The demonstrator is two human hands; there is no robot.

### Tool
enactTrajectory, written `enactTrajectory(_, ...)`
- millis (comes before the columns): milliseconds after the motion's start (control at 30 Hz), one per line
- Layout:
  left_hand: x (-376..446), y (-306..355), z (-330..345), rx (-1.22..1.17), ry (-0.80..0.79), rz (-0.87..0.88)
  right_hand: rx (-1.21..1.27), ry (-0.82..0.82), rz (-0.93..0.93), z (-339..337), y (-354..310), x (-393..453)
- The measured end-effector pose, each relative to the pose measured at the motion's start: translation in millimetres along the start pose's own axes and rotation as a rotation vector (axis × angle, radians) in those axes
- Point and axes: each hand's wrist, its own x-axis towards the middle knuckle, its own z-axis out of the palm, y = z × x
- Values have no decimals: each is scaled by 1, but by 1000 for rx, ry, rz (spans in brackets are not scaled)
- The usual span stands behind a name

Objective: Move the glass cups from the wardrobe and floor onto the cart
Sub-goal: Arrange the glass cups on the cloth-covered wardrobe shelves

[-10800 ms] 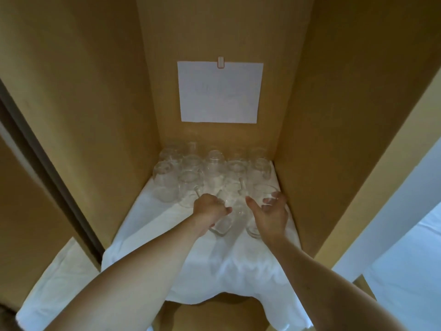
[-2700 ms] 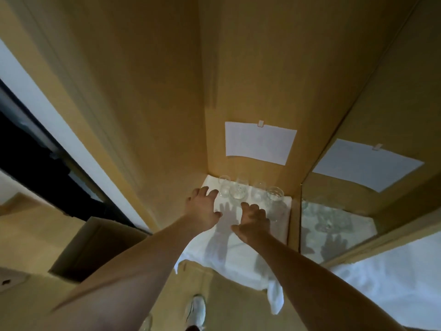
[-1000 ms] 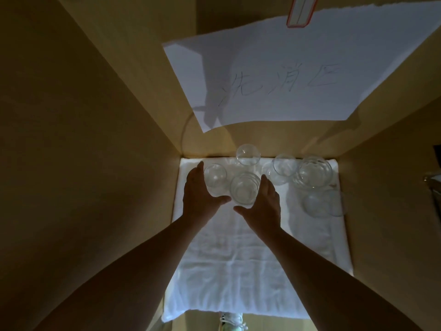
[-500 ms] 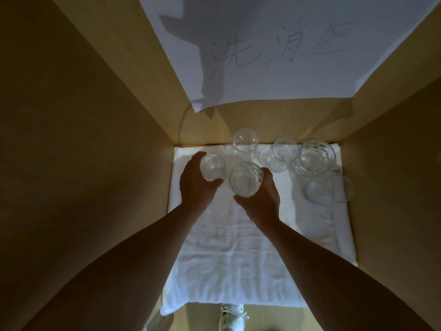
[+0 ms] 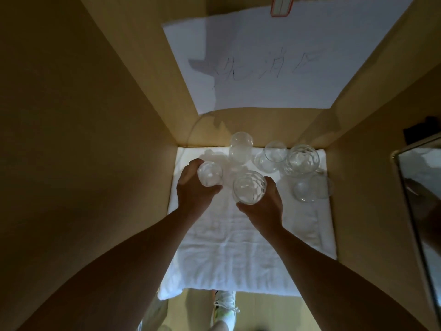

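Head view: handwritten paper sheet above hands gripping glass cups.

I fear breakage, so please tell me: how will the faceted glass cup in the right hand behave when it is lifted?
The faceted glass cup is clear glass, so probably rigid, fragile and slippery. The right hand grips its side only, so it might tip. Knocking the neighbouring cup seems possible.

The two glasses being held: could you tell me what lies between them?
In the head view, only bare white towel shows between the left hand's glass and the right hand's glass.
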Motion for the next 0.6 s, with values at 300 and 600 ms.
enactTrajectory(300, -36, 50, -53, -80, 84, 3, 45, 22, -47, -54, -44, -24)
enactTrajectory(600, -87, 126, -116, -187, 145, 57, 100, 54, -160, -124, -117, -64)
